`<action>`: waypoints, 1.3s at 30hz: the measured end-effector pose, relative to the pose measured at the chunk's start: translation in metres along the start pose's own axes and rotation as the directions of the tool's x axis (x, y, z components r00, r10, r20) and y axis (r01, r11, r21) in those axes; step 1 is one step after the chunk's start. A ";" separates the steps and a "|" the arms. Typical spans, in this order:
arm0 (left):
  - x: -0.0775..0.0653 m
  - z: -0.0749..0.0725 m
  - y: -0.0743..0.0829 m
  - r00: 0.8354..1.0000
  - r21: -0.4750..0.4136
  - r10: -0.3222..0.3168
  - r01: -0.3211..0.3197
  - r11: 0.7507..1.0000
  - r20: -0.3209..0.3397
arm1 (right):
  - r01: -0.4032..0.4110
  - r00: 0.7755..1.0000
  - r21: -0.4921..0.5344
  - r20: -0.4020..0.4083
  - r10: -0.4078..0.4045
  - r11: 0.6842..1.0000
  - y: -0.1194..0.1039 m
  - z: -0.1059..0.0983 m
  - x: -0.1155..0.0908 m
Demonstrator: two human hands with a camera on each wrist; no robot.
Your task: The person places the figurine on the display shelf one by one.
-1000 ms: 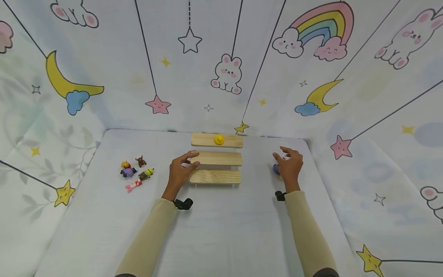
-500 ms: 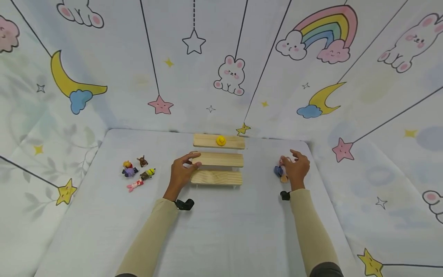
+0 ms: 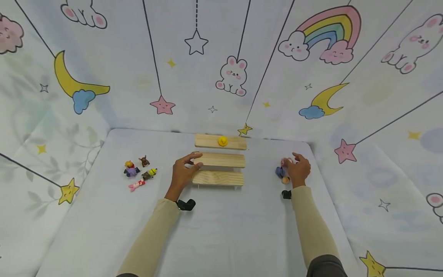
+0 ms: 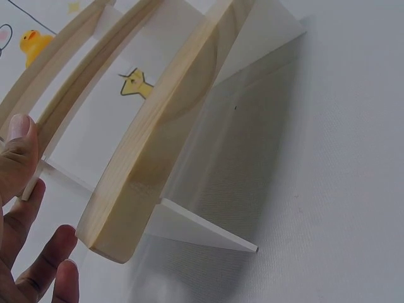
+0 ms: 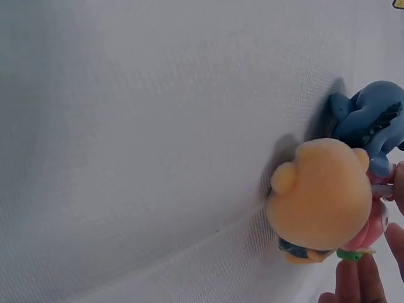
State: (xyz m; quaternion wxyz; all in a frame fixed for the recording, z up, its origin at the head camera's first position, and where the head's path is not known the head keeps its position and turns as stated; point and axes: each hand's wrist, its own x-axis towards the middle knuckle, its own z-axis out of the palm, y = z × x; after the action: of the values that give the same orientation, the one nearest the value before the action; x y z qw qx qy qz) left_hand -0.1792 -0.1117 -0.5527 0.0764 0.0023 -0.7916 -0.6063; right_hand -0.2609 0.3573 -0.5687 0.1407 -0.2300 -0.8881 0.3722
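Note:
My left hand [image 3: 181,171] holds the left end of the middle board of a three-step wooden display stand [image 3: 221,159], thumb and index finger on it. The left wrist view shows the thumb against that board [image 4: 82,69], with the other fingers spread beside the lower board [image 4: 145,158]. A yellow rubber duck [image 3: 222,141] sits on the top board. On the right, my right hand [image 3: 298,169] pinches a pink toy figure [image 5: 369,233], partly hidden. Touching or close beside it are a blue figure [image 5: 372,117] and a figure with a peach-coloured head [image 5: 322,192].
Several small toy figures lie at the left of the white table [image 3: 221,231], among them a purple one [image 3: 130,172], a brown one [image 3: 144,161], a yellow-and-green one [image 3: 149,174] and a pink one [image 3: 137,185]. A printed fabric wall [image 3: 194,77] stands behind.
My right hand has moved slightly right and its fingers have closed in on the pink figure, leaving the blue and peach-headed figures more visible. My left hand stays at the stand.

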 end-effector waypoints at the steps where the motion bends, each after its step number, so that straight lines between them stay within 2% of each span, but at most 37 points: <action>1: 0.000 0.000 0.000 1.000 0.000 0.000 0.000 1.000 0.002 | -0.004 1.000 -0.004 0.003 0.004 1.000 0.001 0.000 0.001; 10: 0.000 0.001 0.000 1.000 0.002 0.000 0.000 1.000 -0.004 | -0.084 0.993 -0.054 0.077 0.088 0.995 0.003 0.004 0.004; 14: 0.000 0.000 -0.001 1.000 -0.001 0.007 -0.007 1.000 -0.001 | -0.092 0.991 -0.038 0.099 0.095 0.995 0.002 0.004 0.003; 21: -0.001 0.001 -0.001 1.000 0.004 0.008 -0.008 1.000 -0.001 | 0.025 0.997 0.039 0.070 -0.028 0.999 -0.003 0.006 -0.001; 25: -0.001 0.001 -0.001 1.000 0.010 0.017 -0.017 1.000 0.000 | 0.077 0.995 0.020 0.066 -0.078 0.997 -0.007 0.008 -0.004; 30: -0.001 0.001 -0.001 1.000 0.013 0.026 -0.026 1.000 0.002 | 0.185 0.982 -0.067 0.054 -0.182 0.980 -0.012 0.009 -0.008; 34: -0.001 0.001 0.000 1.000 0.012 0.025 -0.025 1.000 -0.001 | 0.257 0.966 -0.040 0.021 -0.256 0.966 -0.018 0.009 -0.012; 39: -0.001 0.001 -0.001 1.000 0.004 0.005 -0.005 1.000 -0.003 | 0.288 0.958 0.003 -0.001 -0.288 0.958 -0.020 0.009 -0.016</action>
State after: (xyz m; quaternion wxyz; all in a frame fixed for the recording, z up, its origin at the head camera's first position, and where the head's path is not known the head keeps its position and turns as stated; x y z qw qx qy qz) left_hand -0.1782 -0.1107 -0.5538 0.0790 0.0013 -0.7927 -0.6044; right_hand -0.2570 0.3318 -0.5616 0.1941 -0.0984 -0.9114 0.3493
